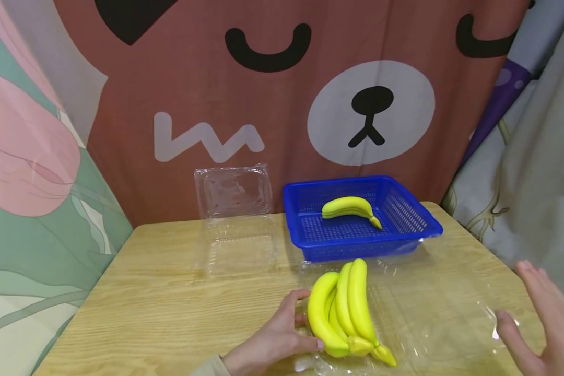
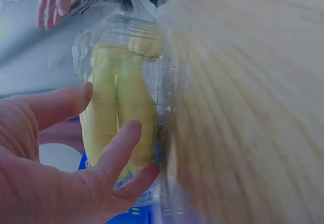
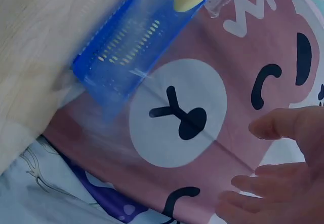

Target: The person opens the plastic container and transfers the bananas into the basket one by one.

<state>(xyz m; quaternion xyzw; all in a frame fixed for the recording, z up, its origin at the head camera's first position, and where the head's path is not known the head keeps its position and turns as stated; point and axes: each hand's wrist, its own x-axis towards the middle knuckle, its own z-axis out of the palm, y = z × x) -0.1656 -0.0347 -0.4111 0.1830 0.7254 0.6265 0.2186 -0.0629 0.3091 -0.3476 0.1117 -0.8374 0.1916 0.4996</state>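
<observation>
A bunch of yellow bananas (image 1: 357,297) lies in a clear plastic clamshell box (image 1: 380,308) at the table's front. Its transparent lid (image 1: 446,313) spreads open to the right. My left hand (image 1: 279,334) is at the box's left side, thumb near the front corner and fingers farther back. In the left wrist view, the fingers (image 2: 119,150) of that hand lie spread against the clear side wall, beside the bananas. Off to the right, my right hand (image 1: 552,318) is held up near the lid's outer edge, fingers extended and holding nothing. The right wrist view shows its thumb and fingers apart.
Behind the box stands a blue plastic basket (image 1: 362,240) with another banana bunch (image 1: 348,207) inside. A second clear clamshell (image 1: 239,250) stands open at the back left, its lid upright. A curtain with a bear print (image 1: 282,104) hangs behind the wooden table (image 1: 160,297).
</observation>
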